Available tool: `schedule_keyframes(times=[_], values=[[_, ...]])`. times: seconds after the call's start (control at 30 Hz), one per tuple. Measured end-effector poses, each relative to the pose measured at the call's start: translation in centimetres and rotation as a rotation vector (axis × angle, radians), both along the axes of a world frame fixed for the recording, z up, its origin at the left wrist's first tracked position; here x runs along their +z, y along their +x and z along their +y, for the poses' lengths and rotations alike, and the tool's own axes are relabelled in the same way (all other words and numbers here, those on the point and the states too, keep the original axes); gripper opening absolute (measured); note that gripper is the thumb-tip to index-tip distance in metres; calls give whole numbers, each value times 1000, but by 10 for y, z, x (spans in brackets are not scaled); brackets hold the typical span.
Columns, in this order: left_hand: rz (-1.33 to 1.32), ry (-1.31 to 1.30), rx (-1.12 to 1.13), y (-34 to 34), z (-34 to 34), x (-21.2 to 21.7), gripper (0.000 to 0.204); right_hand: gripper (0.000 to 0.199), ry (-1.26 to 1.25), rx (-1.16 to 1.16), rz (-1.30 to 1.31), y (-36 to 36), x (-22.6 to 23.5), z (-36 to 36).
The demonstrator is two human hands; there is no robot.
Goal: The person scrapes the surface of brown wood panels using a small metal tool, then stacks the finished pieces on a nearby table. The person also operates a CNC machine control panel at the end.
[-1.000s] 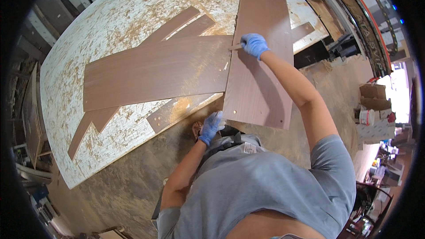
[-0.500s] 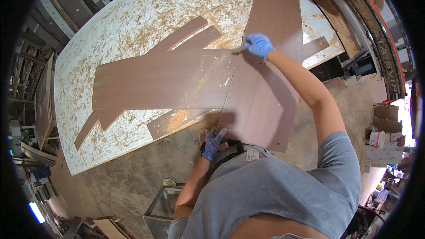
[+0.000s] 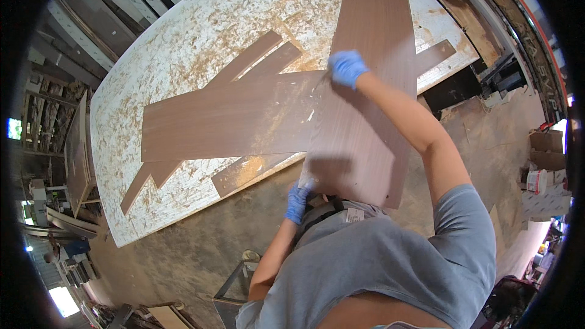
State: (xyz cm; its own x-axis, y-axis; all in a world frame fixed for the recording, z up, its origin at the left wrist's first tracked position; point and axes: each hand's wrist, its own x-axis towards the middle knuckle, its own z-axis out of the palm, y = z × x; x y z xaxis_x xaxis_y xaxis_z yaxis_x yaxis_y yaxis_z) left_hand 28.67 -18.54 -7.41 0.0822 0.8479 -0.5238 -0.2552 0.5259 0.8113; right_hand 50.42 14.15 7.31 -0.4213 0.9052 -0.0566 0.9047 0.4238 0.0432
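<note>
A long brown wood-grain board (image 3: pixel 375 18) runs from the far side of the table to my waist. It lies across another wide brown board (image 3: pixel 225 119), which points left. My left hand (image 3: pixel 297 202), in a blue glove, grips the long board's near left corner, thumb on top. Higher up, my right hand (image 3: pixel 347 68), also blue-gloved, is closed at that board's left edge. Its curled fingers hide whatever they hold. Small holes mark the near end of the long board.
Beneath the boards is a worn white tabletop (image 3: pixel 201 49) with sawdust on it. Several narrow brown strips (image 3: pixel 250 58) stick out from under the wide board. A glass-topped metal frame (image 3: pixel 234 286) stands on the floor to my left. Cardboard boxes (image 3: pixel 545 149) are at the right.
My right hand has moved slightly left and nearer along the board's left edge. My left hand stays at the near corner. The whole view has shifted a little.
</note>
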Motion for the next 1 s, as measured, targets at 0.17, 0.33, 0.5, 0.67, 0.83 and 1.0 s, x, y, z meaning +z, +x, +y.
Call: schedule_keyframes(times=[0.17, 0.33, 0.5, 0.67, 0.83, 1.0], values=[[-99, -103, -10, -3, 8, 18, 39, 24, 114, -243, 522, 68, 22, -29], [-172, -129, -74, -8, 45, 15, 41, 31, 234, -732, 730, 153, -48, -167], [396, 273, -340, -10, 66, -35, 69, 13, -36, -1126, 1411, 106, -75, -286], [551, 288, -352, -54, 31, 28, 63, 12, 85, -1268, 1467, 48, -88, -319], [529, 328, -222, -122, -18, 63, 45, 16, 232, -1322, 1320, -22, -136, -354], [677, 275, -188, -124, -79, 49, 39, 17, 243, -1213, 1212, -28, -127, -361]])
